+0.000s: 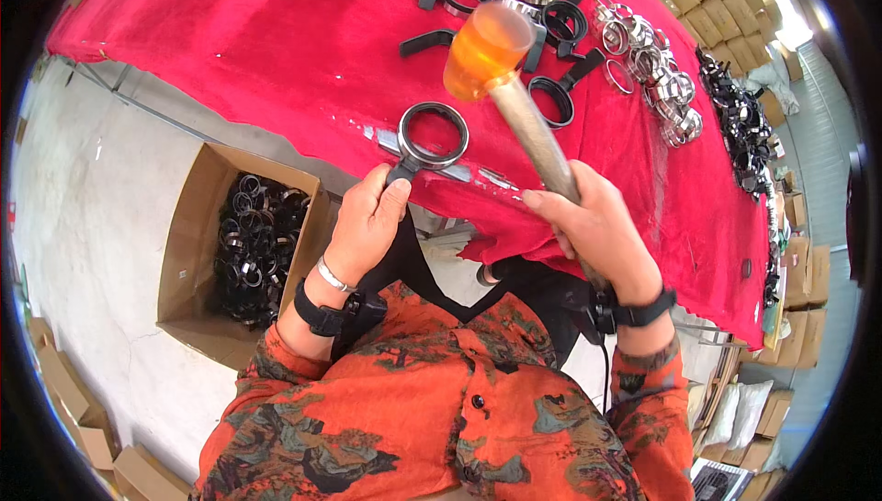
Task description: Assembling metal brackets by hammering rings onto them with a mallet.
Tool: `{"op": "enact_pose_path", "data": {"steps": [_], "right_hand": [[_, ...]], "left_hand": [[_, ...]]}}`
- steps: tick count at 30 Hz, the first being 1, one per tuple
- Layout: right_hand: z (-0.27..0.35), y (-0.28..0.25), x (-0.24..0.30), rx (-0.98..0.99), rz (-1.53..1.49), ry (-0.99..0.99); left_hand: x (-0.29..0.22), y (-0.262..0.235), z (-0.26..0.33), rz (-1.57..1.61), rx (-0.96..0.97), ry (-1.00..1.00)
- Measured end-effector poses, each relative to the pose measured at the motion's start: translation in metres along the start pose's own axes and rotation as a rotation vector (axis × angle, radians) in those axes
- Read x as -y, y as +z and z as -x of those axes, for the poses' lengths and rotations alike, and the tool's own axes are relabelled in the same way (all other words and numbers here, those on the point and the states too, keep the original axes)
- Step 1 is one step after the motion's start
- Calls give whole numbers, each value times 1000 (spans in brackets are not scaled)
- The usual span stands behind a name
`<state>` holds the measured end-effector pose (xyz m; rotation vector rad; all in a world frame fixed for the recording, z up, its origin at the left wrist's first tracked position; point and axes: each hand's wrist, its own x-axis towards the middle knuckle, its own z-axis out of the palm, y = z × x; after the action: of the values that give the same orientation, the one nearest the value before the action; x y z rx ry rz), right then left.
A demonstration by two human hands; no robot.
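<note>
My left hand (360, 225) is closed around the short handle of a round black ring holder (411, 157) with a shiny metal ring set in it. The holder rests at the near edge of the table's red cloth (276, 51), by a worn patch. My right hand (597, 225) grips the wooden handle of a mallet (536, 136). The mallet's translucent orange head is raised above and to the right of the holder, apart from it and slightly blurred. Several similar black holders with handles (552, 101) lie beyond the mallet.
Loose metal rings (675, 92) are heaped at the right of the table, with a pile of black parts (738, 124) along its far right edge. A cardboard box (188, 244) of ringed black pieces stands on the floor to my left. Stacked cartons (717, 5) line the back.
</note>
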<state>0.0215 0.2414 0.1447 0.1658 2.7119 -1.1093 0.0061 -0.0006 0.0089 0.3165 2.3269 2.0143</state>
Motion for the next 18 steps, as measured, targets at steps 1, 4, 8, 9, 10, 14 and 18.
{"op": "enact_pose_path", "data": {"steps": [1,4,8,9,10,14,18], "right_hand": [[7,-3,7,10,-4,-4],[28,-5,20,-133,-182,-105],[24,32,-21,33,-321,84],[20,25,-18,40,-326,74],[23,14,-12,65,-373,114],[37,1,-2,18,-434,56],[40,24,-18,81,-542,142]], "left_hand": [[1,0,1,2,-17,4],[-1,0,1,-21,-26,9],[-3,4,-1,14,5,18],[1,3,-2,12,-1,23],[4,1,0,12,2,22],[3,2,1,11,-38,25],[0,1,-1,2,-20,33]]}}
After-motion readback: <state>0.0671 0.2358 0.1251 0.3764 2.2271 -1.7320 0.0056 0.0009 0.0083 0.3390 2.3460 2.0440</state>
